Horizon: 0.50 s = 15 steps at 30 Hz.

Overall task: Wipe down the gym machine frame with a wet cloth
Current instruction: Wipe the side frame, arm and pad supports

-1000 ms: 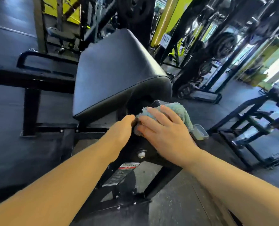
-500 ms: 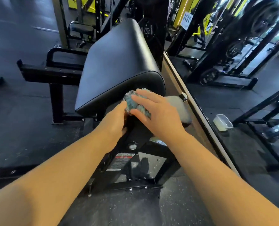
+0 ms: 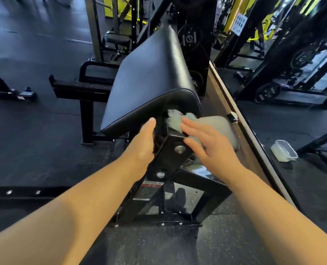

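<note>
At the centre of the frame the right hand (image 3: 214,150) lay flat with fingers spread, pressing a pale green cloth (image 3: 175,121) against the top of the black machine frame (image 3: 170,155); the cloth was blurred and bunched just under the front edge of the sloping black pad (image 3: 149,79); the left hand (image 3: 142,146) was curled around the frame's left side, gripping it beside the cloth; two round bolts showed on the frame below the hands, with a red and white warning label (image 3: 149,190) lower still; at the right of the frame a clear plastic container (image 3: 284,151) sat on the dark floor (image 3: 34,140); weight racks filled the upper right.
</note>
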Tool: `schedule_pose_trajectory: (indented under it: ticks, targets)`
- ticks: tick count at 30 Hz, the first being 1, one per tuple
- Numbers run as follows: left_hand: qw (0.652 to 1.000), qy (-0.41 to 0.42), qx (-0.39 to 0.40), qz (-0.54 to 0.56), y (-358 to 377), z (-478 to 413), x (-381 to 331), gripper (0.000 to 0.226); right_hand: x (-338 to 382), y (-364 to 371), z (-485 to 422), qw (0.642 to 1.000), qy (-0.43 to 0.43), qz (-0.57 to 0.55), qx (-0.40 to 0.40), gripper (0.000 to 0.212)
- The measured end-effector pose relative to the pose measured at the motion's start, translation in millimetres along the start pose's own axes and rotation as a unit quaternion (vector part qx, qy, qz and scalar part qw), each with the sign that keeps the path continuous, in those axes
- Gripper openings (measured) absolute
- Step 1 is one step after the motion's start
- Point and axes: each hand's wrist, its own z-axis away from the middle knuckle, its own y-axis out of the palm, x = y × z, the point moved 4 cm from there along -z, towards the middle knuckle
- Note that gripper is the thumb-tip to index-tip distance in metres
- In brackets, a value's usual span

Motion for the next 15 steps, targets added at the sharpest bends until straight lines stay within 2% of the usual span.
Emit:
schedule_pose_trajectory:
  ticks: [3, 6, 9, 13, 15]
  targets:
    - [0.997, 0.05, 0.001, -0.053, 5.1, 3.2, -7.2, 0.043, -7.5, -6.3, 16.9, 1.0, 0.019, 0.004, -0.019, 0.045]
    - [0.996, 0.054, 0.01, -0.073, 14.9, 9.6, -14.3, 0.029, 5.2, 2.5, -18.0, 0.999, 0.037, -0.006, 0.035, 0.045]
    - [0.996, 0.038, -0.032, -0.072, 13.1, 10.2, -12.5, 0.027, 10.5, 8.3, -43.4, 0.996, 0.054, 0.017, 0.063, 0.04]
    - [0.998, 0.012, -0.036, -0.054, 4.3, 11.2, -7.8, 0.046, -0.4, -14.3, -5.1, 0.997, 0.048, -0.018, 0.06, 0.033]
    - [0.998, 0.006, -0.038, -0.047, -1.4, 12.3, -8.6, 0.05, -9.3, -43.3, 11.5, 0.994, 0.091, -0.039, 0.038, 0.023]
